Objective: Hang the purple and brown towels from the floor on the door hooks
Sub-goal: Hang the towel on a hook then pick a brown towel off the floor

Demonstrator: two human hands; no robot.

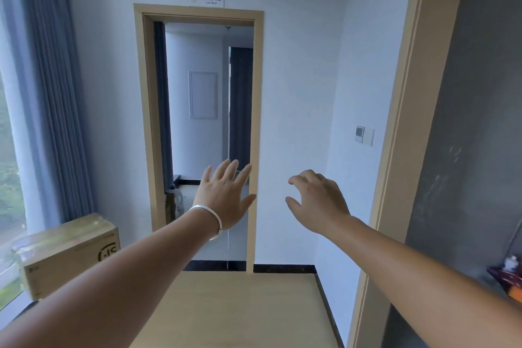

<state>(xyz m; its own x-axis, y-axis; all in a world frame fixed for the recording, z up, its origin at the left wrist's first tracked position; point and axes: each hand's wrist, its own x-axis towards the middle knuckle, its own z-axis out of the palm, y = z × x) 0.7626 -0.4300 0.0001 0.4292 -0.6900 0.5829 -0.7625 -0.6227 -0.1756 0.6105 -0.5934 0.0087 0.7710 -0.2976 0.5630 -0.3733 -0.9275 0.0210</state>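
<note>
Both my arms reach forward at chest height and hold nothing. My left hand [226, 198], with a silver bangle at the wrist, has straight spread fingers in front of an open doorway [197, 17]. My right hand [316, 200] hovers to its right before the white wall, fingers loosely curled downward. No purple or brown towel and no door hooks show in this view. At the far right edge, a bit of dark red patterned fabric [505, 277] lies low, partly cut off.
A cardboard box [70, 251] sits by the window and blue curtain [53, 93] on the left. A wooden door frame [401, 150] with a grey surface beside it stands at the right. A wall switch [364, 135] is on the right wall. Light wooden floor [240, 308] lies below.
</note>
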